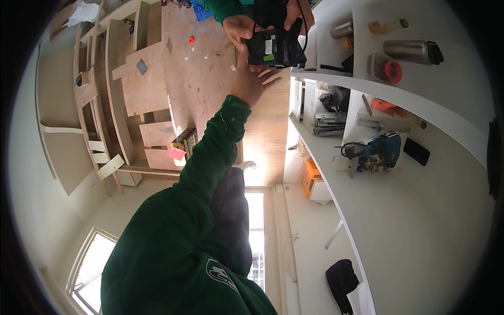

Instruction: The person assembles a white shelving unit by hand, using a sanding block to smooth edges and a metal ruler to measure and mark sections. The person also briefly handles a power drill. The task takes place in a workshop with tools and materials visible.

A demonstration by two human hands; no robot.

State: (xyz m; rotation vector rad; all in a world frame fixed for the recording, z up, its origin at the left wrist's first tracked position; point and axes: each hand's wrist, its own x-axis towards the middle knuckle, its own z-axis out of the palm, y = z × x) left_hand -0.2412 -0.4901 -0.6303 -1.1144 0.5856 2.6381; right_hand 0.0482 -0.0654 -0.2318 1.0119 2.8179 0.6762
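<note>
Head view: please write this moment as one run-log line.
left hand open, at black device | black device held by another person's two hands | right hand not in view | blue power tool on white shelf

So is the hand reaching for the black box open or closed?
Open: the left hand has its fingers spread beneath the black box, held by another person's hands.
</note>
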